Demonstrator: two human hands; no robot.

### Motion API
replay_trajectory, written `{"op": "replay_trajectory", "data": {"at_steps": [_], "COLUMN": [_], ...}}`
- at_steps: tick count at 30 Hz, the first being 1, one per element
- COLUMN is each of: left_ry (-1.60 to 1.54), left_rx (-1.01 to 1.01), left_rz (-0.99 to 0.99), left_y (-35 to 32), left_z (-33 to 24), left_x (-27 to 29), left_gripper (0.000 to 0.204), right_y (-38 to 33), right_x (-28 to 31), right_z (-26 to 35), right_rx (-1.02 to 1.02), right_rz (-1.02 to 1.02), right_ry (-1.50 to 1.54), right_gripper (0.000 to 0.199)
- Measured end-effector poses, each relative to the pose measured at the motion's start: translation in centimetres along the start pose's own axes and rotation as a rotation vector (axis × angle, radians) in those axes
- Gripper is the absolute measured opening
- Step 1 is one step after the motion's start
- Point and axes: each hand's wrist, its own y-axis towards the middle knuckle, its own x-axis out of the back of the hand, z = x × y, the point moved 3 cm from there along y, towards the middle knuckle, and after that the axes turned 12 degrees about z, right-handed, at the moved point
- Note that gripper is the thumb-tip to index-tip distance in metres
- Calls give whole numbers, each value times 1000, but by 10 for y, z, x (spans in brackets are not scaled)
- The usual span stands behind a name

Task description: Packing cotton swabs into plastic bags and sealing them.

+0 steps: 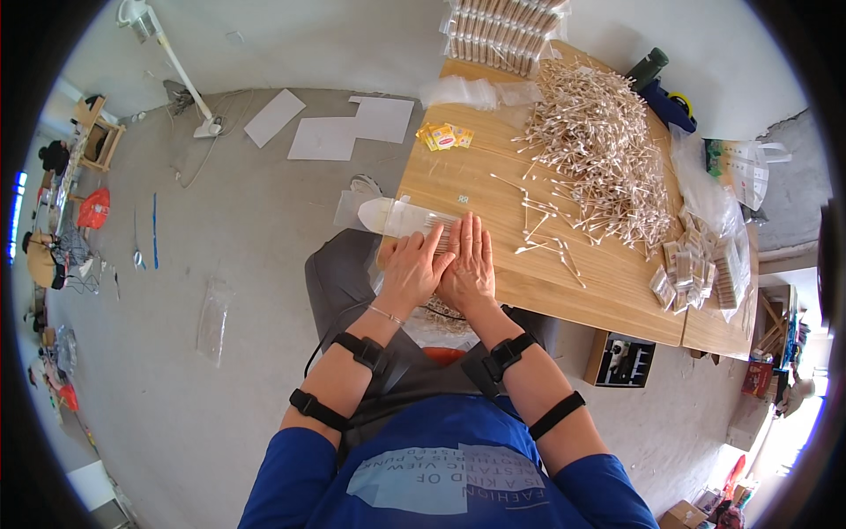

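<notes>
- Both hands lie flat, palms down, side by side at the near left edge of the wooden table (493, 189): the left hand (412, 271) and right hand (469, 264) touch along their inner sides, fingers straight and together, clamped on nothing.
- Under the fingertips lies a clear plastic bag (401, 216) holding a row of cotton swabs (thin wooden sticks, white tips); its long axis runs left to right, and its pointed, empty end juts off the table's left edge.
- Right of the hands, a few loose swabs (546, 231) lie scattered at mixed angles; farther away and to the right, a large tangled heap of swabs (604, 150) covers much of the table.
- Small filled packets (696, 264) are piled at the table's right edge, beside crinkled clear plastic.
- Stacked packed bags (502, 31) sit at the far end; small yellow sachets (445, 136) lie near the far left edge.
- White paper sheets (352, 128) rest on the grey floor.
</notes>
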Motion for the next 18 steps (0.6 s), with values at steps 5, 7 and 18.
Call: {"op": "replay_trajectory", "data": {"at_steps": [5,7,18], "left_ry": [2,-10,50], "left_rx": [18,28,-7], "left_rz": [45,66,205], "left_y": [3,3,12], "left_z": [0,1,6], "left_x": [1,1,3], "left_gripper": [48,47,54], "right_y": [0,0,-1], "right_x": [-1,-1,3], "right_z": [0,0,1], "right_rx": [3,10,37], "right_rz": [-14,-37,-85], "right_ry": [8,-3,24], "right_gripper": [72,71,66]}}
